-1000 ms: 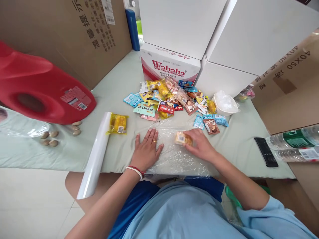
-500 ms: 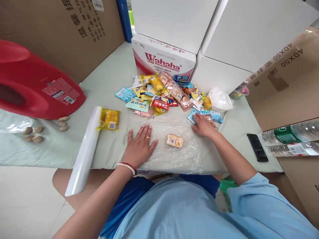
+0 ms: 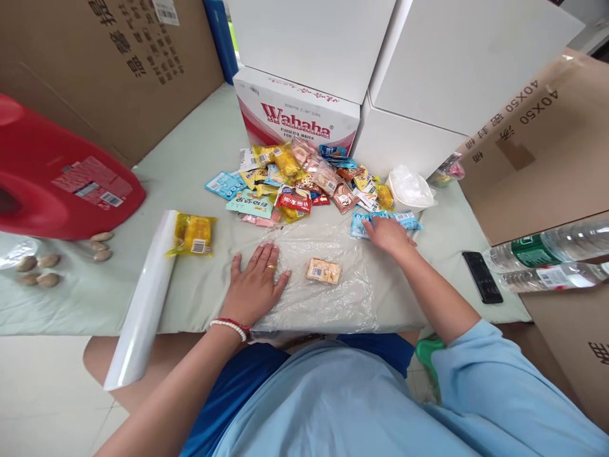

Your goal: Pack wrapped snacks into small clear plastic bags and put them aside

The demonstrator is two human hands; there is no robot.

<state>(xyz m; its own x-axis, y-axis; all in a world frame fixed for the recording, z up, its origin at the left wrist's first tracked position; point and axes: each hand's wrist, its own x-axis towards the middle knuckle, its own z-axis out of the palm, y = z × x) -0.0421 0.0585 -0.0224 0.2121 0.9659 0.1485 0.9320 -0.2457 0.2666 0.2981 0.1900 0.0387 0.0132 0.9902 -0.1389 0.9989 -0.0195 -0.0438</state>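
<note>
Head cam: L hand (image 3: 252, 285) palm-down, fingers spread flat, on L edge of clear film (image 3: 352, 304) on table. Wrapped biscuit (image 3: 323, 271) lying on film btwn hands, touched by neither. R hand (image 3: 390, 236) over blue pkts (image 3: 408, 220) just past film's far R corner; fingertips partly hidden, can't tell if pinching anything. Snack pile (image 3: 295, 197) beyond film, in front of Wahaha box (image 3: 297, 120); white bowl (image 3: 419, 207) w/ plastic bag at pile's R. Yellow pkt (image 3: 194, 233) at far end of white roll (image 3: 145, 298), L of L hand. Phone (image 3: 482, 277) + 2 bottles far R.
</note>
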